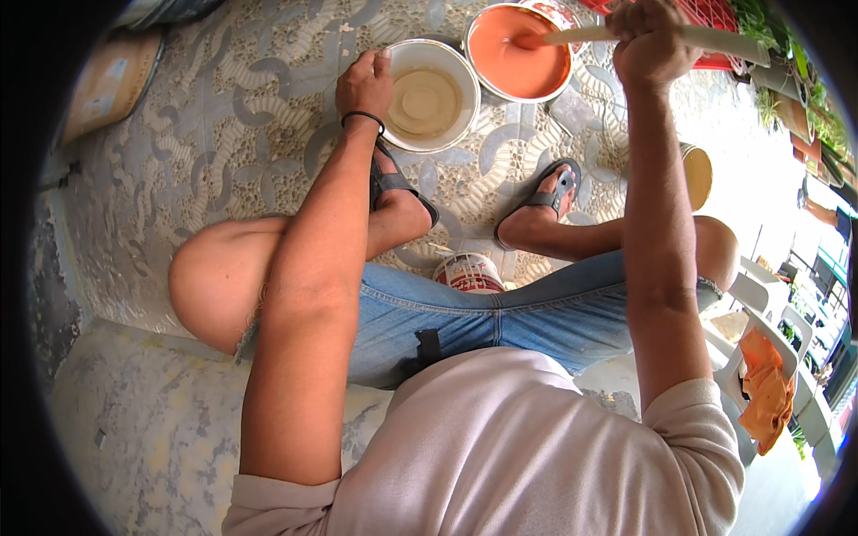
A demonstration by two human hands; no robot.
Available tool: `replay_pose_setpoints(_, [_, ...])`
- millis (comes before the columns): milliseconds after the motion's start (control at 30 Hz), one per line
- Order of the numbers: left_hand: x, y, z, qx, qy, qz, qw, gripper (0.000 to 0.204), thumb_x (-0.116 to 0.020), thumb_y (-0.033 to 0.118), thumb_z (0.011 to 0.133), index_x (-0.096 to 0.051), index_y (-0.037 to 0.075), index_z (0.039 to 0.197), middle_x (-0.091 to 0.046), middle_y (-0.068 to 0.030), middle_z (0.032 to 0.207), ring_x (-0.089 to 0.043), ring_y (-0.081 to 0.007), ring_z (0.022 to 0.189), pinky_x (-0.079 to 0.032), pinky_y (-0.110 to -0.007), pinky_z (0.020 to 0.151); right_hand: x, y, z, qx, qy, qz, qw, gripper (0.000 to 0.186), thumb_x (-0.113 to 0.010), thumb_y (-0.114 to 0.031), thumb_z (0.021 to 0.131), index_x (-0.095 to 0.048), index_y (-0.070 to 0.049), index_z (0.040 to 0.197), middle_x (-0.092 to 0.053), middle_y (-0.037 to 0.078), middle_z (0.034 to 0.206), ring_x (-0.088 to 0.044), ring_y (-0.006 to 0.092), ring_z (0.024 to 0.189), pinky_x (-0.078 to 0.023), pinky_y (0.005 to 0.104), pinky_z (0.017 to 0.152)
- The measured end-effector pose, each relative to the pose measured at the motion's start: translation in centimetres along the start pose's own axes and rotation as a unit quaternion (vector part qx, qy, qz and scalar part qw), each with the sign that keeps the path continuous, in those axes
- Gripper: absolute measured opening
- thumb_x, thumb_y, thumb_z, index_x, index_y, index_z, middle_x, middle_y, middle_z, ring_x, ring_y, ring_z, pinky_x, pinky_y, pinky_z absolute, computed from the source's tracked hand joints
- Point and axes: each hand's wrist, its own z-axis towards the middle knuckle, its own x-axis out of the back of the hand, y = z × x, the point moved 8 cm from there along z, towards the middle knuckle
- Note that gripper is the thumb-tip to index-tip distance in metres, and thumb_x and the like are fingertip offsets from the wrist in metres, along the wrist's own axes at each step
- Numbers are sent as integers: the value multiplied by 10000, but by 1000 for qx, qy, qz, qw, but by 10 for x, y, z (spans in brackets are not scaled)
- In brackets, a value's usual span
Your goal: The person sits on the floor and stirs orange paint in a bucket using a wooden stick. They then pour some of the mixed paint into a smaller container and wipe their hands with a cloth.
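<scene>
My right hand point(652, 46) is closed in a fist around a pale stirring stick point(581, 36). The stick lies at a slant, its far end sunk in the orange paint point(497, 64) of a white bucket point(529, 98). Just left of it stands a second white bucket point(420, 146), with a beige liquid point(418, 100) low inside. My left hand point(365, 87) grips this bucket's left rim, thumb on the edge and fingers partly hidden. The two buckets stand side by side, rims nearly touching.
A small red-and-white tub point(469, 272) sits between my legs. Beyond my right forearm is a tan round tin point(697, 177). A red crate point(712, 59) and potted plants point(804, 80) stand far right; an orange cloth point(765, 390) hangs over white chairs. A brown box point(112, 85) is far left.
</scene>
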Motion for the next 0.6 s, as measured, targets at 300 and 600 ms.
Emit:
replay_pose_setpoints(300, [-2, 5, 1, -15, 10, -7, 1000, 391, -553, 477, 992, -710, 183, 1196, -742, -168, 1123, -683, -427, 1061, -547, -512, 895, 64, 20, -21, -51, 182, 101, 977, 227, -574, -31, 860, -486, -75, 656, -412, 32, 527, -395, 164, 411, -394, 352, 428])
replay_pose_setpoints(600, [0, 4, 1, -16, 10, 1, 1000, 394, -547, 476, 1000, -707, 180, 1206, -735, -179, 1142, -676, -434, 1072, -546, -514, 898, 45, 24, -13, -9, 102, 49, 994, 231, -622, -65, 868, -566, 0, 654, -428, 60, 507, -424, 163, 409, -430, 365, 432])
